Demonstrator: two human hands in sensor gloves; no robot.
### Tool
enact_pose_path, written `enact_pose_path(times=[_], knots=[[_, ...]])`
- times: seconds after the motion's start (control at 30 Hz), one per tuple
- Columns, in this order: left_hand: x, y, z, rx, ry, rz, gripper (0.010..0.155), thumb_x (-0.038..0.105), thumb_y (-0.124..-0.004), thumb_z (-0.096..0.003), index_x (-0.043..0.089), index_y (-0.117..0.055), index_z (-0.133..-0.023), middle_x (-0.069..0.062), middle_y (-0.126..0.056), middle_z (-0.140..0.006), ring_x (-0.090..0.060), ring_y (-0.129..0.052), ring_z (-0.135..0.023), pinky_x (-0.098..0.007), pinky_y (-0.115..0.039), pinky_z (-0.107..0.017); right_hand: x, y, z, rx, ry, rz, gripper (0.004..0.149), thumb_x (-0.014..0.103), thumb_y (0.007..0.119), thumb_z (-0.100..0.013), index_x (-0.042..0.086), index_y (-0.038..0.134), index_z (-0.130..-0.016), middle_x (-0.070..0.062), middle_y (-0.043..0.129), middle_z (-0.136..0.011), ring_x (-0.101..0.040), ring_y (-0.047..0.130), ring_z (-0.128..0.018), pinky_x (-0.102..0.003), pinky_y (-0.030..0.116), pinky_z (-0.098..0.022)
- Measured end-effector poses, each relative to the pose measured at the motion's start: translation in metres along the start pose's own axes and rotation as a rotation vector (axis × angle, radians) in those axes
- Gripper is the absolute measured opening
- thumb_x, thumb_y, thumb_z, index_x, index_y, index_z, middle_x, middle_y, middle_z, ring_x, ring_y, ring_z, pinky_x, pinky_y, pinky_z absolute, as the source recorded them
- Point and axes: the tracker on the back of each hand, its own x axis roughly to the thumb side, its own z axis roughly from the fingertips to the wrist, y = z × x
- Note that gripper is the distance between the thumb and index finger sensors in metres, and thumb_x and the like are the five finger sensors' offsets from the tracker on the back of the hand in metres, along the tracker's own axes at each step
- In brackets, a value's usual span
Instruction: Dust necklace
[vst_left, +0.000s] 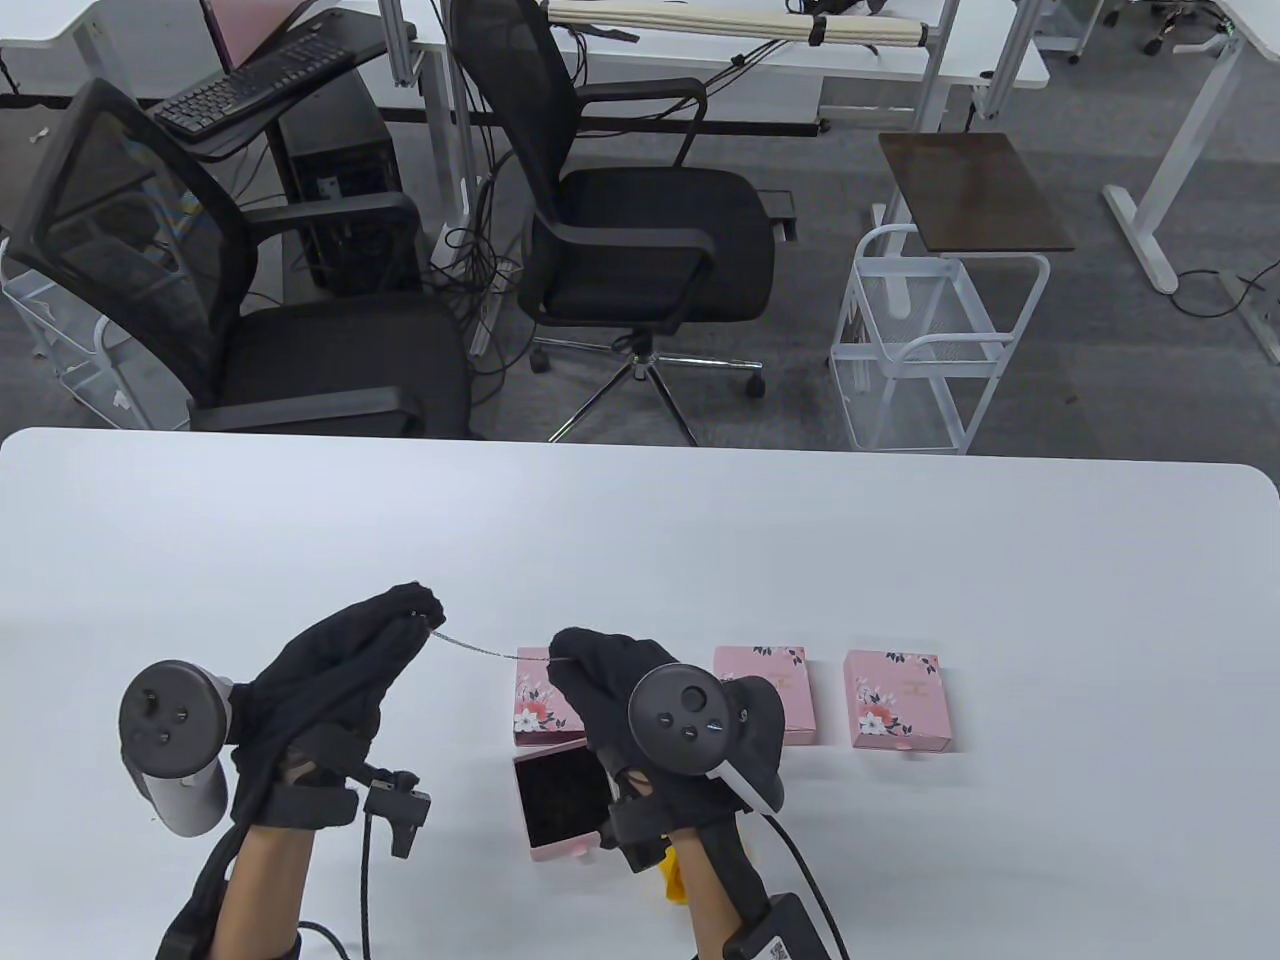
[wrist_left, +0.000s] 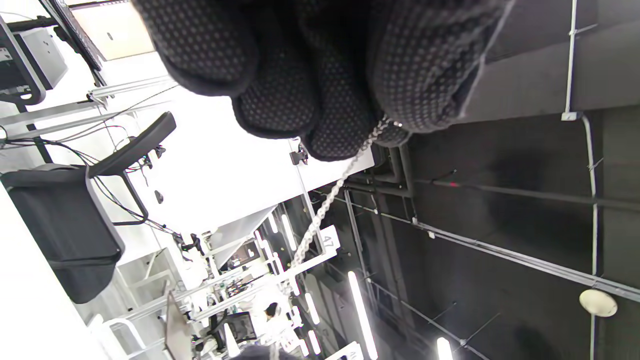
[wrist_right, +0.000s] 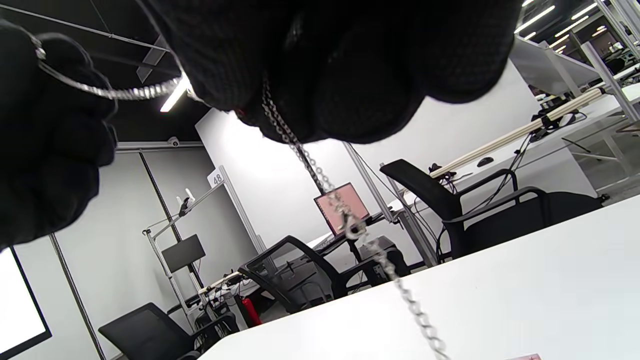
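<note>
Gloves first, on the left: the left hand was raised above the white table, its fingertips bunched together and pinching one end of the necklace. From the table view that silver chain ran in a thin line rightward, off the tabletop, to the right hand, whose fingers were curled closed on the other end. The left wrist view showed what the overhead one could not: the chain coming out from between the dotted fingertips and trailing away from them. The right wrist view added a second length of chain hanging down from the right fingers with a clasp partway along it, its lower part dropping toward the table, while the left hand appeared at that frame's left edge with the chain looped to it. Both palms faced away from the overhead camera, trackers uppermost. Below the right hand an open pink box tray with a dark lining lay on the table, just beside a closed pink floral box. Two more pink boxes stood in a row further right.
</note>
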Motion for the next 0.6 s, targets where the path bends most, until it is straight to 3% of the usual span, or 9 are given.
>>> enact_pose_path(times=[0.3,0.6], knots=[[-0.014,-0.019,-0.008,-0.104,0.063,-0.182,0.035,0.04,-0.09,-0.0532,0.029,-0.094,-0.086,-0.002,-0.104,-0.082,-0.023,-0.096,-0.073,-0.044,-0.083,-0.054,0.001,-0.001,0.001,0.001,0.002,0.021,0.035,0.03,0.081,-0.062,0.012,0.081,-0.092,-0.014,0.094,-0.075,-0.034,0.094,-0.056,-0.05,0.079,-0.05],[-0.028,-0.057,-0.012,-0.315,0.118,-0.456,0.036,0.039,-0.09,-0.0538,0.027,-0.094,-0.087,-0.003,-0.104,-0.082,-0.024,-0.095,-0.073,-0.044,-0.082,-0.054,-0.006,0.014,-0.004,0.134,0.06,0.088,0.035,0.03,0.08,-0.063,0.012,0.081,-0.093,-0.015,0.093,-0.076,-0.035,0.093,-0.057,-0.05,0.078,-0.051]])
